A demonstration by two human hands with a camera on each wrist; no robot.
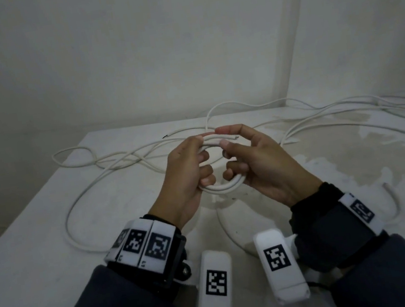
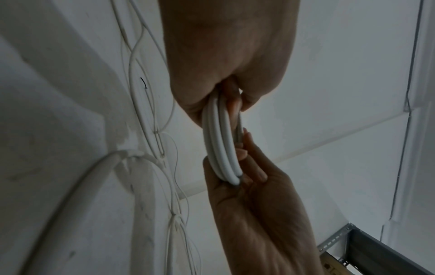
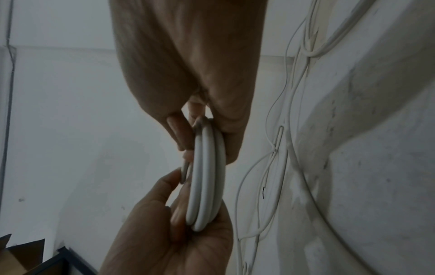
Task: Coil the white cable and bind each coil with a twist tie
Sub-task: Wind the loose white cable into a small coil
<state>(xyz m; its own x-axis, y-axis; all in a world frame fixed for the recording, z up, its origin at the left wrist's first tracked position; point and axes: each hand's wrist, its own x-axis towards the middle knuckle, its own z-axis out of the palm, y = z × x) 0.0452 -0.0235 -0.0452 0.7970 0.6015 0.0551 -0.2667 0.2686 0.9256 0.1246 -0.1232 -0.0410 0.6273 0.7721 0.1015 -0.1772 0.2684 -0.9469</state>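
We are holding the small round coil of thick white cable [image 1: 220, 186] above the white tabletop [image 1: 54, 252], left hand [image 1: 186, 174] and right hand [image 1: 257, 163] both curled around it, keeping its 3 turns stacked flat and the free end pinched down.

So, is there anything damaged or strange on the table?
Yes. The white table has patchy, worn stains on its right side, and loose white cables sprawl tangled behind the hands. No twist tie is visible.
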